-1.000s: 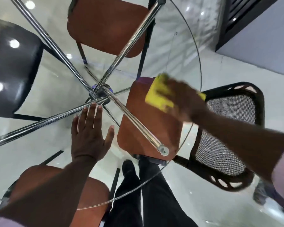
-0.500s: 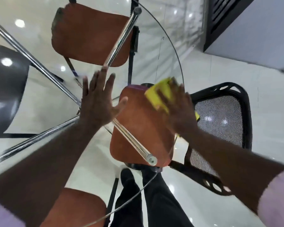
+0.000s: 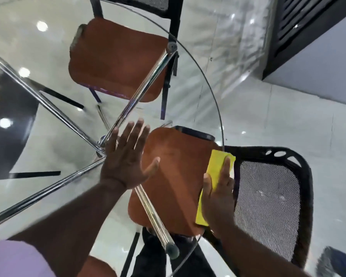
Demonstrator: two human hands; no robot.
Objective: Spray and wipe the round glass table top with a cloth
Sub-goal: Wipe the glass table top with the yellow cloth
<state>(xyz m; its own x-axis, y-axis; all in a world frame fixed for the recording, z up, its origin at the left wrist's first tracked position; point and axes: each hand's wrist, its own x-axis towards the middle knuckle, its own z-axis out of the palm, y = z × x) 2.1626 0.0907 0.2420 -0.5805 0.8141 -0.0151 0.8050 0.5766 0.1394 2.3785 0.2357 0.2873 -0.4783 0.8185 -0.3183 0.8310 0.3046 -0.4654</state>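
Right grip (image 3: 218, 196), fingers flat and extended, presses the yellow cloth (image 3: 216, 166) onto the round glass desk (image 3: 180, 108) at its right rim. Left grip (image 3: 126, 158), fingers spread wide and holding nothing, rests palm-down on the glass beside the chrome leg hub (image 3: 101, 145).

1. a brown chair seat (image 3: 116, 60) sits at the far side from me, on black legs.
2. a second brown seat (image 3: 174, 176) lies close in front of me.
3. a black mesh backrest (image 3: 268, 206) stands just beside it, on my right.
4. the pale glossy floor (image 3: 278, 126) mirrors round lights.
5. a dark louvred panel (image 3: 300, 23) fills the upper right corner.
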